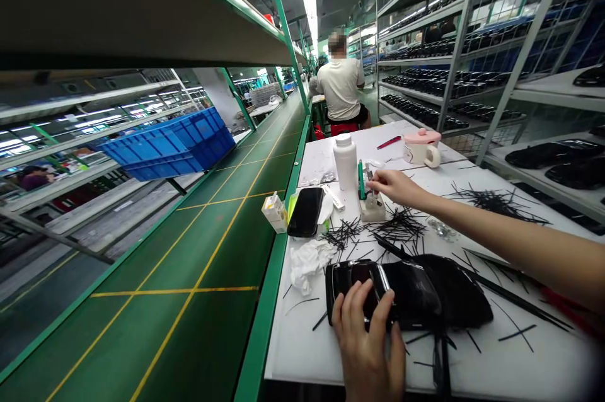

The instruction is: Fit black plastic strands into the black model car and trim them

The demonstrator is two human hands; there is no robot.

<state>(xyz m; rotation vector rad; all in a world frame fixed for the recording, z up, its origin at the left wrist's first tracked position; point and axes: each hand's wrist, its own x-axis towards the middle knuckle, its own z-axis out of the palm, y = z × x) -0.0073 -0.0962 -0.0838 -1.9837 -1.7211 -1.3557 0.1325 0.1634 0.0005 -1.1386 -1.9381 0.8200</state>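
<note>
Left hand (pixel 368 345): fingers spread over the near side of the glossy black model car body (pixel 416 288), palm end toward the table edge. The body lies on the white worktable (pixel 295 351), directly ahead of the person, among loose black strips (pixel 401 225). Right hand (pixel 393 188): arm reaching across beyond the body, thumb and fingertips pinching a slim grey tool (pixel 370 172) at the small holder block (pixel 373 212). Can't tell whether the tool is seated in the block or lifted clear.

Green tool (pixel 362 181) stands right beside it, white bottle (pixel 346 162) just left. Smartphone (pixel 306 213) and crumpled tissue (pixel 309 263) sit along the conveyor side.

My read: tool-handling step, left hand steadying the body. Next move calls for a straight draw or set-down at the block without knocking the bottle, and light left-hand pressure, since gloss probably marks easily.
</note>
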